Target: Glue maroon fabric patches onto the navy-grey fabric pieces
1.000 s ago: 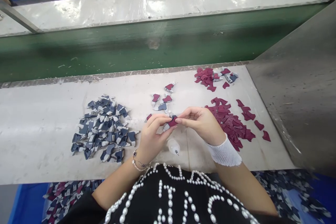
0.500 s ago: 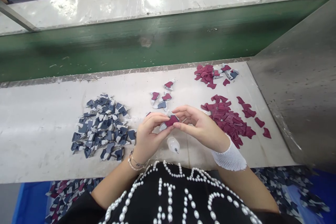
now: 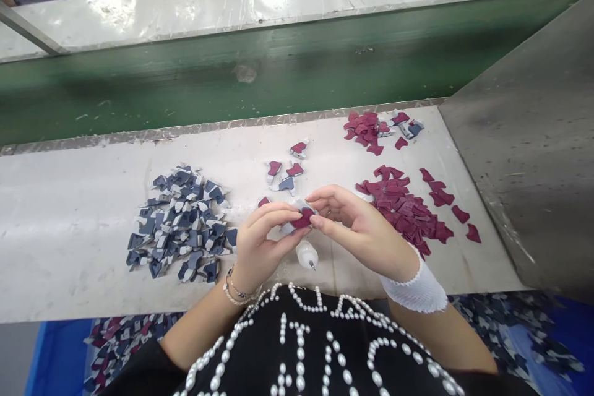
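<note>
The person's left hand (image 3: 264,235) holds a piece (image 3: 302,218) above the tabletop (image 3: 69,216), its fingers closed on the left part. The piece is pale grey with a maroon face turned up. The right hand (image 3: 364,232) has its fingers closed on the right end, thumb against the maroon face; a white cuff (image 3: 415,284) wraps that wrist. Just below the piece, a small bottle (image 3: 306,255) lies with its nozzle toward the person. Beyond the hands sit several loose pieces, most faced in maroon, one in navy (image 3: 284,184). A navy-and-grey pile (image 3: 183,223) spreads to the left of the left hand. A maroon pile (image 3: 403,204) lies beside the right hand, partly hidden by it, with a smaller maroon pile (image 3: 364,130) farther back.
</note>
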A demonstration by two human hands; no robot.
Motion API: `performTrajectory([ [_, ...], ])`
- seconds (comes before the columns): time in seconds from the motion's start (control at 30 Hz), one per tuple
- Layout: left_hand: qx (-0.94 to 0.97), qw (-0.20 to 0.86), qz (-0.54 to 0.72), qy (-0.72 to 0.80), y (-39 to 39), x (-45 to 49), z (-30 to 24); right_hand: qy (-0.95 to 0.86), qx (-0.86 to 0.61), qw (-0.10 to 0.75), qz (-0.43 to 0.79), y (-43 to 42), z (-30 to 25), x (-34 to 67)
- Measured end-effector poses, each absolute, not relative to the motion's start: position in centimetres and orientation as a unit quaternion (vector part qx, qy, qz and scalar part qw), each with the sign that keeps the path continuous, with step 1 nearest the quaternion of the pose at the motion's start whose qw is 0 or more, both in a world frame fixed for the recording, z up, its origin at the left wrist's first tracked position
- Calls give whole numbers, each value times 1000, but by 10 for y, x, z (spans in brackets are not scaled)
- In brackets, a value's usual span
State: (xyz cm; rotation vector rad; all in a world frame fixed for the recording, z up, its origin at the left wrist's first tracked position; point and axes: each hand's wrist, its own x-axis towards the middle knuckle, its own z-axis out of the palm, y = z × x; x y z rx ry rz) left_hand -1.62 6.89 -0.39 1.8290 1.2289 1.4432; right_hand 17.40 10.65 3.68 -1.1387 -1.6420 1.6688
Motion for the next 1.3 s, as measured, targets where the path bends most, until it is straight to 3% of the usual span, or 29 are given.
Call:
performTrajectory([
  [0.17, 697, 230, 526, 430, 69, -14, -2, -597, -411, 265, 636, 108, 37, 169],
  [0.4, 710, 196, 533, 416, 68, -14, -6, -655, -433, 275, 556, 103, 35, 165],
  [1.07, 687, 254, 538, 417, 61, -17, 4, -755, -404, 224, 466, 92, 51, 170],
  [1.2, 600, 378, 527, 469, 59, -12, 6, -800, -391, 238, 387, 92, 47, 169],
  [1.3, 589, 477, 420, 499, 58, -12, 11, -849, -374, 195, 318, 94, 47, 170],
])
